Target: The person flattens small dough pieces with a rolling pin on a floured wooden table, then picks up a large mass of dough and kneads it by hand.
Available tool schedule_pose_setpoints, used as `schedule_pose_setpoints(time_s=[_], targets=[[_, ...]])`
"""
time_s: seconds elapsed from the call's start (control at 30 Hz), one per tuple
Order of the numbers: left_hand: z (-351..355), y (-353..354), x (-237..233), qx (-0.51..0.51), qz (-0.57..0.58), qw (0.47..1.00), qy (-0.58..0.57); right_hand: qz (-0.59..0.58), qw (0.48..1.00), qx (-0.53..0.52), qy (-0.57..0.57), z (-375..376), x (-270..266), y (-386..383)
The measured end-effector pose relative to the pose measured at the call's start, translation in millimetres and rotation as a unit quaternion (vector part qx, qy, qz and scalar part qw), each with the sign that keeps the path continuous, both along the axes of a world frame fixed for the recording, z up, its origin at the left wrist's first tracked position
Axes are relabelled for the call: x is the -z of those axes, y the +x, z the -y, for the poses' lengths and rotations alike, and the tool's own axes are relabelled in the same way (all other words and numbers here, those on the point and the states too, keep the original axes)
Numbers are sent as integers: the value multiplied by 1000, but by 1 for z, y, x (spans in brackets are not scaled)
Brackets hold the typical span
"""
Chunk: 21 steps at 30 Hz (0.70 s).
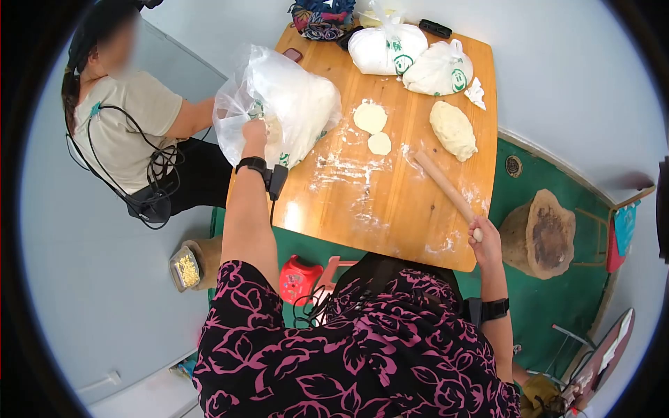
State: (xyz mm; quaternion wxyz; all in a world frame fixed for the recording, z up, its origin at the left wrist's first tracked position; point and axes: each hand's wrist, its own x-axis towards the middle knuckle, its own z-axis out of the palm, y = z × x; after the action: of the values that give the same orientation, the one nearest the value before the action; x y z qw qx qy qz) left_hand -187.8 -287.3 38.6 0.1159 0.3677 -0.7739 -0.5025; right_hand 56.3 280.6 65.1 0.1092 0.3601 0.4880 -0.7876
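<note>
At the left side of the wooden table (306, 202), my left hand (256, 131) is closed at the mouth of a large clear plastic bag (310, 97) with something pale inside; what its fingers hold is hidden. My right hand (485, 237) grips the near end of a wooden rolling pin (446, 187), which lies slanted over the table's right part. Two flat dough rounds, a larger one (370, 118) and a smaller one (379, 144), lie near the middle. A lump of dough (453, 131) rests beyond the pin. Flour is scattered over the wood.
Two white bags (387, 50) (439, 68) and a colourful cloth bundle (323, 19) are at the back. A co-worker (132, 125) stands at the left, one arm at the clear bag. A tree stump (539, 233) is at the right; a red stool (300, 280) is below.
</note>
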Motion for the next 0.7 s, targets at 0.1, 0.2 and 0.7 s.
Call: schedule_pose_setpoints(time_s=[0.1, 0.2, 0.7], targets=[[-5, -3, -28, -95, -53, 904, 412, -9, 1000, -9, -10, 1, 0, -1], [4, 2, -32, -45, -80, 827, 554, -10, 1000, -13, -13, 2, 2, -3], [-196, 117, 22, 277, 65, 945, 162, -8, 1000, -18, -24, 14, -4, -13]])
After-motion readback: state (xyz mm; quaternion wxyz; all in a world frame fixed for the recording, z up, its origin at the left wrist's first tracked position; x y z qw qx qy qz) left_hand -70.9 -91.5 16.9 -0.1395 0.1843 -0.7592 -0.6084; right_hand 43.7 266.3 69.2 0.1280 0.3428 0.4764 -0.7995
